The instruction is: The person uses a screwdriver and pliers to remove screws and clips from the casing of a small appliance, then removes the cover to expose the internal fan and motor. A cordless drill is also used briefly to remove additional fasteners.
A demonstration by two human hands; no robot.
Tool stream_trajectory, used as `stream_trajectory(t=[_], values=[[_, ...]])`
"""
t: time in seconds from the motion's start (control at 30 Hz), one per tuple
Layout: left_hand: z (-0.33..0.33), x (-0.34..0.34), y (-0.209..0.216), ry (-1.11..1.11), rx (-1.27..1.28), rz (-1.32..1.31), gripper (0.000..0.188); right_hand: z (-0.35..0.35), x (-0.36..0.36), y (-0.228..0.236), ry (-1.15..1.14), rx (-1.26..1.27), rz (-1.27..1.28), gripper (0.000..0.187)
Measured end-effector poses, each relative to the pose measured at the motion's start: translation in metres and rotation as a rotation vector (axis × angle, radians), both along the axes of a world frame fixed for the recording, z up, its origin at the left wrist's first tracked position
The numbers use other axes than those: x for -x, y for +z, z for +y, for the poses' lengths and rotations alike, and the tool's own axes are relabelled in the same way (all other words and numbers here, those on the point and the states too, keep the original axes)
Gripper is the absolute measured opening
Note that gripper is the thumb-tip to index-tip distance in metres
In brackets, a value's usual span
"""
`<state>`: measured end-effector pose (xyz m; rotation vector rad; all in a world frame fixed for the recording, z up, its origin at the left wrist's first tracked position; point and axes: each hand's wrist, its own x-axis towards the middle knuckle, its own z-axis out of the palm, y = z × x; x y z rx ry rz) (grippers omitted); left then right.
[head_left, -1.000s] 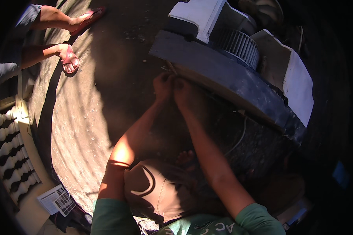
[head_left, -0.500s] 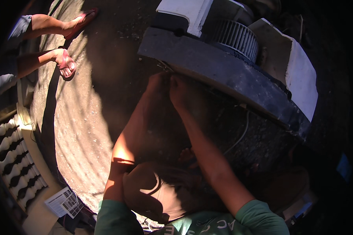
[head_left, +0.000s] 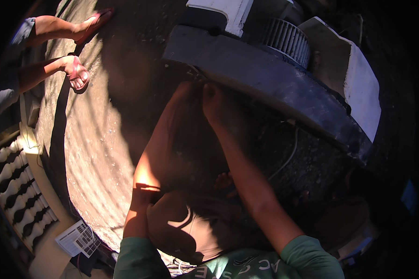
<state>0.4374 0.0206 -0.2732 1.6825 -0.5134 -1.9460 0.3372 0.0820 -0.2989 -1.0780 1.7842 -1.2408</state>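
Note:
My left hand [head_left: 186, 91] and my right hand [head_left: 212, 96] are close together in deep shade, just below the edge of a dark grey panel [head_left: 246, 63]. The fingers of both look curled in, and the small thing between them is too dark to make out. Thin wires [head_left: 195, 70] stick out at the panel's edge right above my hands. The panel is the near side of an opened appliance, with a ribbed blower wheel [head_left: 287, 43] and broken-looking white casing [head_left: 365, 88] on it.
A pale cable [head_left: 291, 156] curves over the dirt ground to the right of my right forearm. At the upper left stands another person in red flip-flops [head_left: 79, 76]. A cream balustrade [head_left: 21, 190] and a printed sheet [head_left: 77, 238] are at the lower left.
The appliance sits slightly further right and higher in the picture. My hands stay together at the panel's edge, with only a small shift of the fingers.

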Motion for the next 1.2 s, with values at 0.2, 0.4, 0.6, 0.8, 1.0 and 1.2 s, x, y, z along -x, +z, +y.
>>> stream_trajectory(t=[0.2,0.4,0.6,0.8,1.0,1.2], values=[[0.009,0.005,-0.002,-0.248,0.366,-0.322,0.032,-0.003,-0.005,0.019,-0.107,-0.064,-0.099,0.027],[0.030,0.023,-0.002,-0.086,0.553,-0.577,0.025,0.001,0.002,0.032,-0.112,-0.200,-0.163,0.028],[0.038,0.026,-0.009,-0.047,0.905,-0.746,0.021,0.007,0.013,0.023,0.048,-0.117,0.026,0.026],[0.038,0.025,-0.014,-0.076,0.978,-0.772,0.020,0.002,0.025,0.018,0.233,0.030,0.191,0.023],[0.033,0.016,-0.021,-0.202,0.955,-0.778,0.021,-0.001,0.035,0.028,0.289,0.027,0.257,0.022],[0.028,0.005,-0.032,-0.282,1.000,-0.786,0.024,0.001,0.023,0.023,0.172,-0.126,0.029,0.027]])
